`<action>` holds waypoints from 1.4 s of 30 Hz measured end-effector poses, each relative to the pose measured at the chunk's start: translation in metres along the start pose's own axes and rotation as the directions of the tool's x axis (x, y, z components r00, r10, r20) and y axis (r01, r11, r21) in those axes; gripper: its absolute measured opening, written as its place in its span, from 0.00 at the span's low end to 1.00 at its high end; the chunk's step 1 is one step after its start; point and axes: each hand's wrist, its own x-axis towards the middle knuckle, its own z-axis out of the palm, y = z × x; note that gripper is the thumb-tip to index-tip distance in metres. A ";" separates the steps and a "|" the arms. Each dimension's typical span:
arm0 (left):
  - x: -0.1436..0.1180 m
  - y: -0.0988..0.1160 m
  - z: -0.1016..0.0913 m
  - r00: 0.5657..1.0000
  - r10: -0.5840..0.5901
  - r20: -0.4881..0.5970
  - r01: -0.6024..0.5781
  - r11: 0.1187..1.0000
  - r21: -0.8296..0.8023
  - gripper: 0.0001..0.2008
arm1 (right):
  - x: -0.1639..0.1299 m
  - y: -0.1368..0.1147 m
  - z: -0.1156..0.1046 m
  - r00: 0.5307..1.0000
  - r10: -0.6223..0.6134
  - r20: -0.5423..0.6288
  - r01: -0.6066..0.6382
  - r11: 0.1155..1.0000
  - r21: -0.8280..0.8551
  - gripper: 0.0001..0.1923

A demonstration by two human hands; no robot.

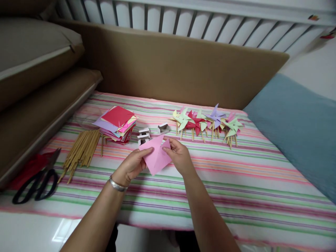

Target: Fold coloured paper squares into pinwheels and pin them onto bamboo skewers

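Both my hands hold a pink paper square (156, 155) just above the striped cloth (236, 189). My left hand (132, 164), with a silver bracelet on its wrist, pinches the paper's left edge. My right hand (178, 155) grips the right side, where one corner is folded toward the middle. Behind the paper lie small white pieces (144, 135) and another white piece (163, 128).
A stack of coloured paper squares (117, 124) sits at the left, with a bundle of wooden sticks (81, 150) beside it. Black scissors (36, 183) lie on red paper at the far left. Several finished paper pinwheels (207, 122) line the back. A blue pillow (296, 129) is at right.
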 end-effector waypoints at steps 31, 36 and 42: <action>0.003 0.004 -0.001 0.945 0.283 -0.163 -0.296 0.953 -0.061 0.11 | -0.016 0.004 0.031 0.888 -0.437 0.142 0.445 0.743 -0.500 0.06; 0.002 -0.002 0.002 0.954 0.266 -0.141 -0.269 0.963 -0.006 0.10 | -0.013 0.004 0.028 0.948 -0.316 -0.034 0.270 0.856 -0.441 0.02; 0.004 -0.008 0.007 0.968 0.236 -0.089 -0.234 0.972 0.030 0.09 | -0.008 0.008 0.027 0.958 -0.240 -0.154 0.168 0.912 -0.373 0.02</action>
